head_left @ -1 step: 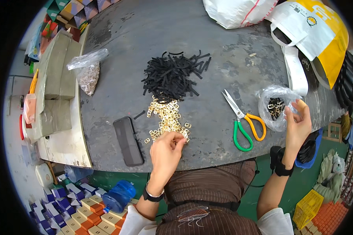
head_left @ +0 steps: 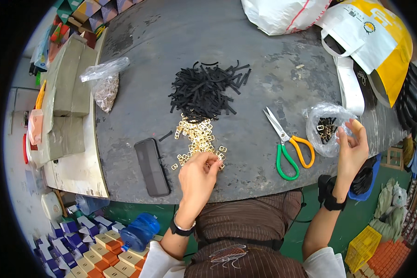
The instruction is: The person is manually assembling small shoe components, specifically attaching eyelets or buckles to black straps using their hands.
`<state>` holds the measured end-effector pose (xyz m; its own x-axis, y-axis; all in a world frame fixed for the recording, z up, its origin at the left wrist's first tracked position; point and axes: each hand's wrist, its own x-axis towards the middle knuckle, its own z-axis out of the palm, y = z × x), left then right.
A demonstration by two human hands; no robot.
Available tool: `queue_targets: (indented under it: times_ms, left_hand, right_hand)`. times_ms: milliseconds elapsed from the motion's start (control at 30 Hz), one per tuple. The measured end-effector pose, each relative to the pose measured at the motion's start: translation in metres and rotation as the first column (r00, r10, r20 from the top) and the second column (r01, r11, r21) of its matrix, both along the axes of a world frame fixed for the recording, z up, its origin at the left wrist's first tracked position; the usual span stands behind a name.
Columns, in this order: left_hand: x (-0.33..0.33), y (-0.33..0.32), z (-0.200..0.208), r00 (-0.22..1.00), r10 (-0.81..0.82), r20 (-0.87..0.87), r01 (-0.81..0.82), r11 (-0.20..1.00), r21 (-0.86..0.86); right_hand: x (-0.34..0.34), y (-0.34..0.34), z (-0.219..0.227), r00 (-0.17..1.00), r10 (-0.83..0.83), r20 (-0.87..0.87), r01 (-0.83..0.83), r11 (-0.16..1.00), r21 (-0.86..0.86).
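Note:
My left hand (head_left: 198, 175) is over the near end of a pile of small gold buckles (head_left: 197, 135), thumb and fingers pinched together. Whatever lies between those fingertips is hidden. Beyond the buckles lies a heap of short black strips (head_left: 204, 90), its near edge touching them. My right hand (head_left: 353, 147) hovers at the near right rim of a clear plastic bag (head_left: 317, 144), thumb and fingers bent but apart, nothing visible in them. Inside the bag are black strips with gold buckles (head_left: 328, 129). A yellowish wrap covers one right fingertip.
Scissors (head_left: 282, 134) with green and orange handles lie left of the open bag. A black phone (head_left: 152, 167) rests left of my left hand. Further left stands a filled clear bag (head_left: 105, 90). White bags (head_left: 287, 16) and a yellow-white bag (head_left: 370, 41) occupy the far right.

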<state>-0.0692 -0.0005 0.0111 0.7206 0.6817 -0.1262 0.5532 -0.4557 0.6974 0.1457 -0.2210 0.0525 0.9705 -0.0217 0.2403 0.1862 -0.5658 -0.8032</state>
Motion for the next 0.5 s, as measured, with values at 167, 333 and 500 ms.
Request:
queue_targets:
  times_ms: [167,333,500]
  left_hand:
    - [0.025,0.000,-0.021,1.000,-0.017,-0.009,0.018,0.982,0.190]
    - [0.027,0.001,-0.020,0.997,-0.060,-0.052,0.070,0.972,0.225]
    - [0.022,0.000,-0.022,0.991,-0.122,0.054,0.102,0.953,0.285]
  right_hand:
    - [-0.022,0.031,0.007,0.878,0.390,-0.278,-0.367,0.920,0.134]
    - [-0.033,0.076,0.008,0.764,0.574,-0.294,-0.601,0.799,0.000]
    - [-0.029,0.125,-0.017,0.711,0.667,-0.223,-0.702,0.692,-0.168]
